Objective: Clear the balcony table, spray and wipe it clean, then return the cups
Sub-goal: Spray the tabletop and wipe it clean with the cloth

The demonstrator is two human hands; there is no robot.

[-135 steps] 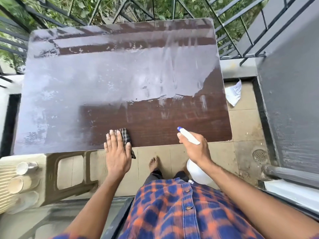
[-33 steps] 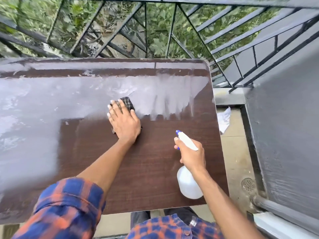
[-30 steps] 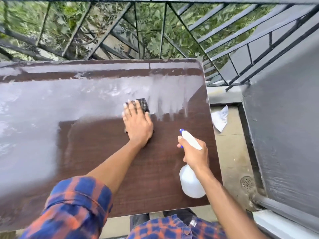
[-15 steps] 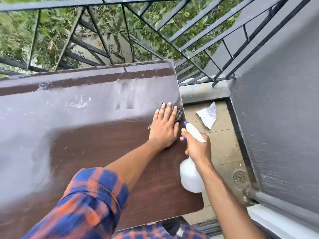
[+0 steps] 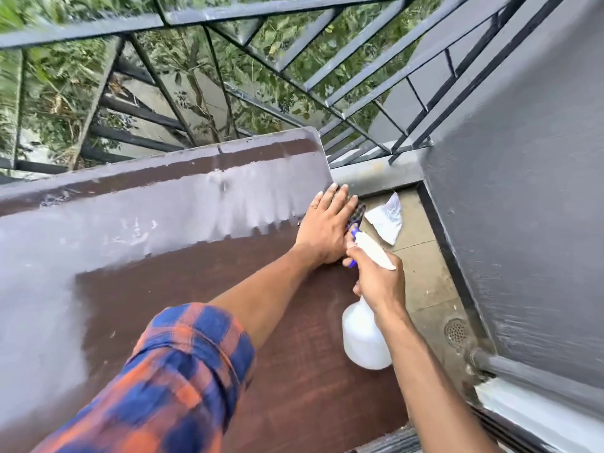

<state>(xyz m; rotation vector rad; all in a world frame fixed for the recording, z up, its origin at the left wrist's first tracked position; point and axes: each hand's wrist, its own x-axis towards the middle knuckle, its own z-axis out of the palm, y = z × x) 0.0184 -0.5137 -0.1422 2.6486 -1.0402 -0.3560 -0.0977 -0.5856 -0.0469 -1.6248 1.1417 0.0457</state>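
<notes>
1. The left hand (image 5: pixel 327 227) lies flat with straight fingers, pressing a checked cloth (image 5: pixel 358 213) onto the balcony table (image 5: pixel 163 282) at its right edge, near the far corner. A flat palm likely spreads pressure across the cloth.
2. The cloth pokes out past the edge, which suits sweeping the wet off the side.
3. The right hand (image 5: pixel 379 282) is wrapped round the neck of a white spray bottle (image 5: pixel 364 338). The bottle hangs above the table, probably kept off the wiped wood and ready to spray.
4. Grey film covers the far and left parts; the near brown part looks wiped.
5. No cups are in view.
</notes>
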